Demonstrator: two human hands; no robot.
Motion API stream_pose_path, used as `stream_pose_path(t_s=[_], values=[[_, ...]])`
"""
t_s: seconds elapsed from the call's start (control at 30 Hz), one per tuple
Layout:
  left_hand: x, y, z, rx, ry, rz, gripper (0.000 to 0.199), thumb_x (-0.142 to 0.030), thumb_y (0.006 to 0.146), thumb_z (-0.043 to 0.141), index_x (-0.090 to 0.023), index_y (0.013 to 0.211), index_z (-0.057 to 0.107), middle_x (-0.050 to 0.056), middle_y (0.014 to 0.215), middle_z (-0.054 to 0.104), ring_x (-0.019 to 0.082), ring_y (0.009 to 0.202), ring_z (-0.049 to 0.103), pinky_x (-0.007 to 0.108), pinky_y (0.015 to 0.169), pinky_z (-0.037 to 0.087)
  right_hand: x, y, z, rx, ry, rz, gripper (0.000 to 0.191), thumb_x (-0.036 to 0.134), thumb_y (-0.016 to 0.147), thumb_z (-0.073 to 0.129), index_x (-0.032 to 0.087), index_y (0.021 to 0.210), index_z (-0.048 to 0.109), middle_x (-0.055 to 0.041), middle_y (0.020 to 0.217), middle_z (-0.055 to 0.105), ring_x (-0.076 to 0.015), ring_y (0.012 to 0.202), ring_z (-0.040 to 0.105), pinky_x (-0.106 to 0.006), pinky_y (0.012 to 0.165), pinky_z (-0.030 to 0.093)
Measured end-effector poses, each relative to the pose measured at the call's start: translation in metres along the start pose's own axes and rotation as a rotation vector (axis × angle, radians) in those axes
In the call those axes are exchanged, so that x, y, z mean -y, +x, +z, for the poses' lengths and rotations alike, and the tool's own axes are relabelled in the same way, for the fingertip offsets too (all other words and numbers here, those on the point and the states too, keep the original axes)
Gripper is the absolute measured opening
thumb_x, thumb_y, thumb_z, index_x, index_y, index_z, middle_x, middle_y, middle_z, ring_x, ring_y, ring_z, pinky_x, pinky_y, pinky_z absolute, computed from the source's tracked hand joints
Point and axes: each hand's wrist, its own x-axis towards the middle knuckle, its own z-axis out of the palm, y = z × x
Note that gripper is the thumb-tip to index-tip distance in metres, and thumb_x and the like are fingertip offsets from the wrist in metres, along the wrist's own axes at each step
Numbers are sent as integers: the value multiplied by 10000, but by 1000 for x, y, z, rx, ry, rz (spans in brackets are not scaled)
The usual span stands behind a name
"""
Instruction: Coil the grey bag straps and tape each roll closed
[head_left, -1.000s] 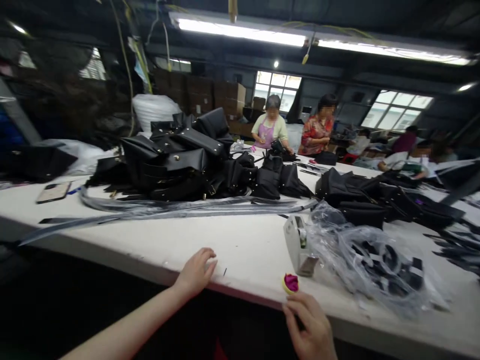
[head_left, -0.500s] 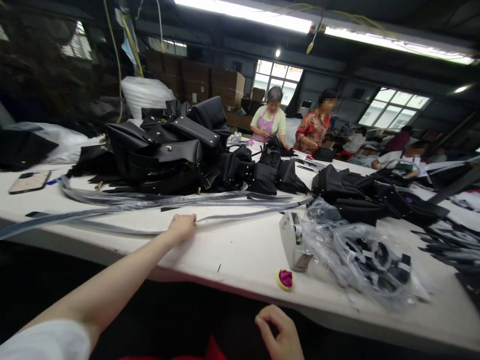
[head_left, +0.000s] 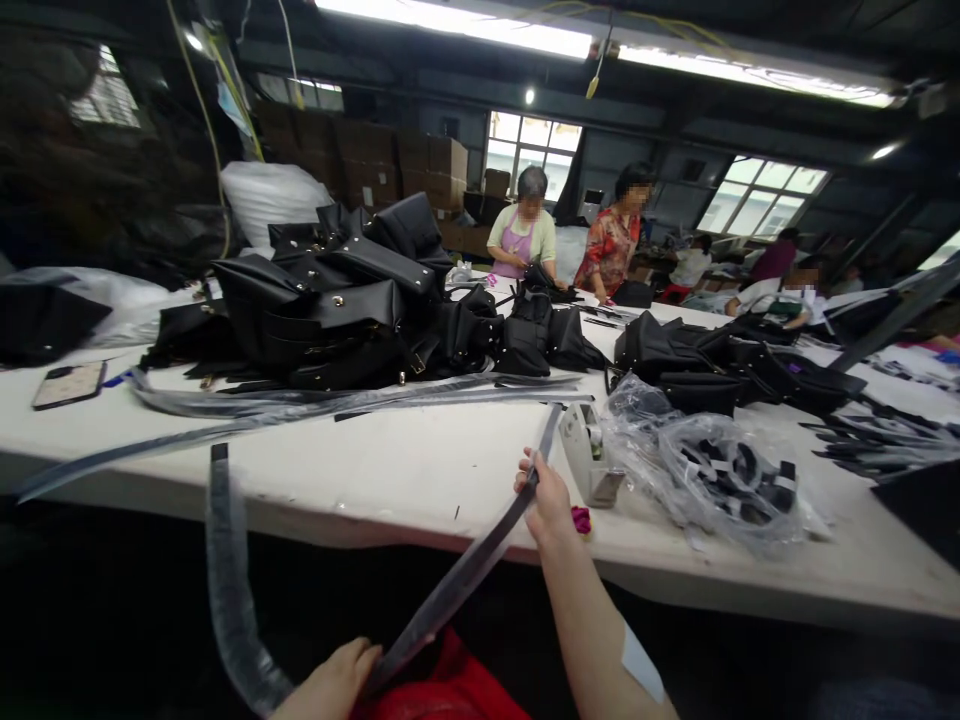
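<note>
A long dark strap covered in clear plastic film (head_left: 469, 580) runs slantwise between my two hands. My right hand (head_left: 546, 495) grips it near its far end, above the table's front edge, with the strap tip pointing up beside the tape dispenser (head_left: 589, 450). Low in front of my body, my left hand (head_left: 337, 680) is closed on the same strap. Beyond that hand the strap's other end (head_left: 229, 560) curves up at the left, hanging in front of the table edge. More film-covered straps (head_left: 300, 403) lie across the white table (head_left: 375, 470).
Black bags (head_left: 330, 300) are heaped at the back left, more bags (head_left: 675, 355) at right. A clear plastic bag of black rolled pieces (head_left: 731, 480) and a magenta pincushion (head_left: 581, 520) lie near the dispenser. A phone (head_left: 69, 385) rests far left. Co-workers (head_left: 525, 235) stand across the table.
My left hand has drawn one strap off the table and back towards my body. My right hand has risen forward and now grips the strap. The view has shifted slightly.
</note>
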Motion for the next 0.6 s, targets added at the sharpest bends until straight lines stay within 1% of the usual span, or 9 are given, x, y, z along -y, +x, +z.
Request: stream_pose_path(t_s=[0.03,0.1,0.2,0.23,0.27,0.33,0.4,0.53,0.6], values=[[-5,1,-12,-26,-101,-40,513,-229,630,622,-207,1142,653,120,1277,613,312,1210,536,437,1069,386,-6,-11,5,105,-51,-14,317,436,812,647,174,963,551,36,631,572,-69,433,465,-196,430,377],[-21,8,-42,-128,-420,-48,458,-391,738,600,-195,1151,634,128,1263,618,303,1218,525,460,1097,340,-24,-43,10,419,-233,50,403,525,820,611,172,1002,542,27,631,596,-74,419,480,-190,411,359],[-52,23,-89,-111,-1189,-45,602,-638,826,435,-162,1152,608,145,1107,686,292,1093,608,455,1019,418,-53,-94,6,914,-589,318,464,591,852,526,151,995,560,0,637,627,-82,437,524,-184,432,382],[-60,29,-102,-122,-1404,-24,641,-667,819,432,-132,1121,618,158,1056,694,292,1037,631,442,969,457,-61,-106,2,1017,-680,390,469,593,856,517,143,978,569,-4,636,628,-83,455,539,-183,449,395],[-65,33,-111,-201,-1564,-35,582,-622,827,483,-117,1079,628,148,980,704,267,963,652,401,910,491,-67,-115,-4,1077,-744,445,469,591,857,517,137,960,574,-7,635,627,-83,473,551,-180,464,404],[-72,40,-121,-450,-1729,-89,394,-464,817,615,-112,992,643,67,758,686,179,748,656,286,744,520,-75,-122,-15,1096,-796,538,475,591,851,525,127,934,573,-12,630,625,-87,494,568,-174,474,408],[-77,42,-119,-591,-1730,-104,289,-355,799,673,-114,955,642,0,628,623,122,611,603,217,615,483,-76,-120,-23,1070,-788,607,480,587,833,559,119,942,567,-29,644,642,-100,508,590,-178,478,420],[-89,40,-99,-484,-1624,6,314,-426,833,629,-125,921,624,35,701,654,152,667,618,234,608,484,-69,-112,-20,1033,-709,565,509,582,802,606,116,999,556,-53,675,669,-127,533,619,-216,515,473],[-96,37,-89,-399,-1580,47,324,-469,850,591,-145,855,601,53,780,672,146,626,604,225,534,462,-66,-113,-10,1009,-672,514,542,614,801,585,118,1016,554,-46,659,660,-131,509,610,-222,493,471]])
